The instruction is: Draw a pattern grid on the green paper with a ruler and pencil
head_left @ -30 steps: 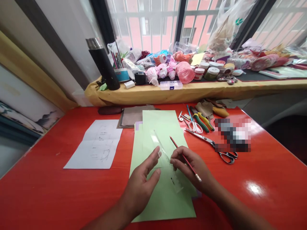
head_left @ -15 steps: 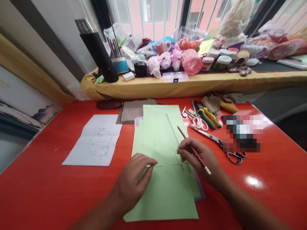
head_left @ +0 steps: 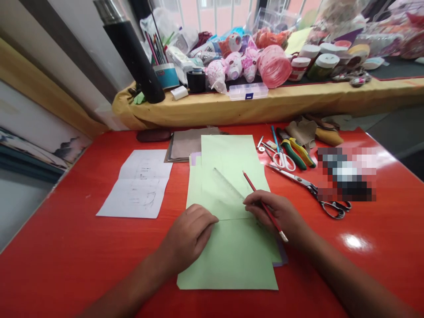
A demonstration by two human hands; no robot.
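Your left hand (head_left: 189, 237) rests on the green sheets (head_left: 228, 263), as if to steady them (whether it pinches an edge, I cannot tell). Your right hand (head_left: 287, 213) grasps the red pencil (head_left: 272, 216) slantwise, apparently to manage the clear ruler (head_left: 228, 184) too; pliers (head_left: 293, 154) lie beyond.

Clear ruler (head_left: 229, 184) partly behind right fingers (head_left: 264, 197)

Daylight from window (head_left: 223, 17), glare on tabletop (head_left: 356, 242)
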